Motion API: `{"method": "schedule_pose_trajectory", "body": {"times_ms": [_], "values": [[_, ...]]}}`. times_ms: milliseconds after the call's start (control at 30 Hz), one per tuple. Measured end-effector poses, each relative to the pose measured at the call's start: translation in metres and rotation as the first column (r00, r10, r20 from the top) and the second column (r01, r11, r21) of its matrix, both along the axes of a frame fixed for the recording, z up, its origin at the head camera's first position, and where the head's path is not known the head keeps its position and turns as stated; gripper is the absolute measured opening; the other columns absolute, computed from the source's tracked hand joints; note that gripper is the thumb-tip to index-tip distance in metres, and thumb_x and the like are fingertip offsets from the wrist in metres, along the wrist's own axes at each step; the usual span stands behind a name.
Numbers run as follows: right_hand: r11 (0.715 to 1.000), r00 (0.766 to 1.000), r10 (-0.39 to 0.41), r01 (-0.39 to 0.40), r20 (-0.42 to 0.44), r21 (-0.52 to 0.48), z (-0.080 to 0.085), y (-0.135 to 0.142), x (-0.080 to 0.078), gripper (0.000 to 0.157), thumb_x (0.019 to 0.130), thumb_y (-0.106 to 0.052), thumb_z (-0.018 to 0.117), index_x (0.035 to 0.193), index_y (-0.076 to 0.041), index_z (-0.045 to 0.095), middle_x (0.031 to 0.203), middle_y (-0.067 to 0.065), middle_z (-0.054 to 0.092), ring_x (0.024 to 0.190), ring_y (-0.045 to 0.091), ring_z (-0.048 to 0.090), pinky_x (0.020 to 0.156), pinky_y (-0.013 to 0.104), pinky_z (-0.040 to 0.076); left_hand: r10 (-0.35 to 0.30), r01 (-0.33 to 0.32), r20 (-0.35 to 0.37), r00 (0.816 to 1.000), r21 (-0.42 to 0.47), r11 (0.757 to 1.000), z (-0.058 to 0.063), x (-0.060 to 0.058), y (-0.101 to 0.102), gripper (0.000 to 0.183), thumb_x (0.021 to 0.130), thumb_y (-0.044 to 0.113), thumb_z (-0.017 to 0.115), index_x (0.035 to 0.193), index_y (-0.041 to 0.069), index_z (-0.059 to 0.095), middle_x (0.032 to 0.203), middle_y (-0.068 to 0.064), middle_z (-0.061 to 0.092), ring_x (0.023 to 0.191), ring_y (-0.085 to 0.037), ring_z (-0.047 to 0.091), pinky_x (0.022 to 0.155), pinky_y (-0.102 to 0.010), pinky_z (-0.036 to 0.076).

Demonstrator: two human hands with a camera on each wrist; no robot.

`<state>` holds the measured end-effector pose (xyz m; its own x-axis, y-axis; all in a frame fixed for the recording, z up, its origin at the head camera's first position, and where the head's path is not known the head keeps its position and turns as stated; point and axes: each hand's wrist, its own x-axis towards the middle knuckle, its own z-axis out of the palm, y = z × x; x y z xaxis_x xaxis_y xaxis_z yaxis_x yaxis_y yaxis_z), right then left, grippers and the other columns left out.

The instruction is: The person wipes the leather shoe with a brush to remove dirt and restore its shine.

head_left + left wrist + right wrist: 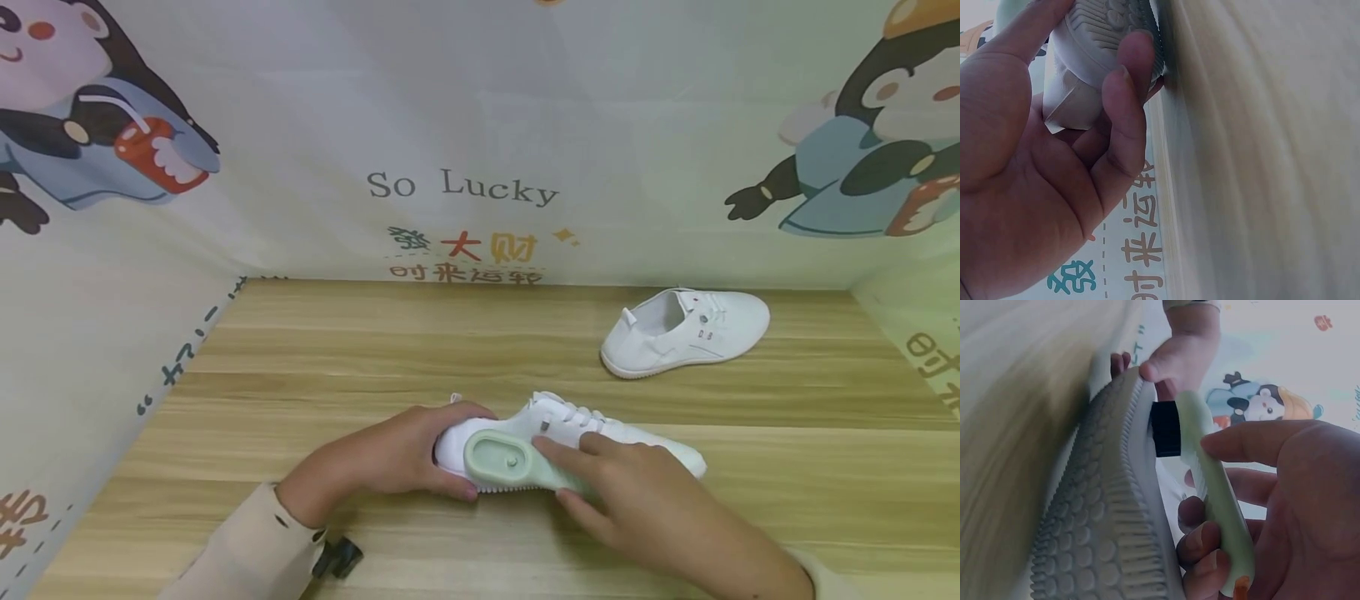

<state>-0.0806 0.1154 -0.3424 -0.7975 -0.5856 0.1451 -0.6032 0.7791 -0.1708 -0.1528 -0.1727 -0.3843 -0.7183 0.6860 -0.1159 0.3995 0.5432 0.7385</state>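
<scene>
Low over the wooden counter (375, 350), the white shoe (570, 417) sits between the person's hands, toe to the right. The left hand (397, 450) has its fingers curled round the heel, covering it. The right hand (645, 487) grips the handle of a pale green brush (525, 467), whose dark bristles (1167, 429) meet the shoe's side; that brush and hand block my view of the lower flank. A second white shoe (693, 342) rests well apart, near the printed backdrop (600, 167). A small black object (339, 558) shows just beside the left sleeve (251, 546).
</scene>
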Motion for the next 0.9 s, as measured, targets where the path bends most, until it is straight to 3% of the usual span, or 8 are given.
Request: {"method": "schedule_pose_trajectory", "body": {"times_ms": [300, 633, 900], "values": [[1.0, 0.998, 0.017, -0.016, -0.055, 0.016, -0.002, -0.004, 0.002, 0.049, 0.092, -0.035, 0.07, 0.139, -0.031, 0.058, 0.085, -0.01, 0.057, 0.062, 0.004, 0.044, 0.054, 0.025, 0.039, -0.003, 0.003, -0.01, 1.0, 0.0, 1.0, 0.0, -0.002, 0.0, 0.074, 0.073, 0.041, 0.088, 0.136, 0.039, 0.051, 0.123, 0.02, 0.064, 0.111, -0.005, 0.06, 0.099, -0.033, 0.046], [1.0, 1.0, -0.006, 0.006, -0.028, 0.005, 0.002, 0.003, 0.0, 0.048, 0.092, -0.035, 0.069, 0.139, -0.034, 0.058, 0.085, -0.01, 0.058, 0.06, 0.004, 0.043, 0.052, 0.025, 0.036, 0.003, -0.003, -0.008, 1.0, -0.008, 1.0, 0.001, -0.001, 0.001, 0.073, 0.074, 0.041, 0.088, 0.136, 0.038, 0.051, 0.123, 0.018, 0.064, 0.11, -0.006, 0.06, 0.098, -0.033, 0.046], [0.999, 0.999, -0.031, 0.031, -0.009, 0.025, 0.011, 0.014, -0.002, 0.048, 0.092, -0.035, 0.07, 0.138, -0.034, 0.059, 0.095, -0.003, 0.067, 0.07, 0.008, 0.057, 0.059, 0.032, 0.047, 0.008, -0.008, -0.006, 1.0, -0.019, 1.0, 0.001, 0.0, 0.001, 0.073, 0.074, 0.042, 0.087, 0.137, 0.038, 0.05, 0.122, 0.018, 0.063, 0.106, -0.006, 0.061, 0.095, -0.031, 0.047]]}}
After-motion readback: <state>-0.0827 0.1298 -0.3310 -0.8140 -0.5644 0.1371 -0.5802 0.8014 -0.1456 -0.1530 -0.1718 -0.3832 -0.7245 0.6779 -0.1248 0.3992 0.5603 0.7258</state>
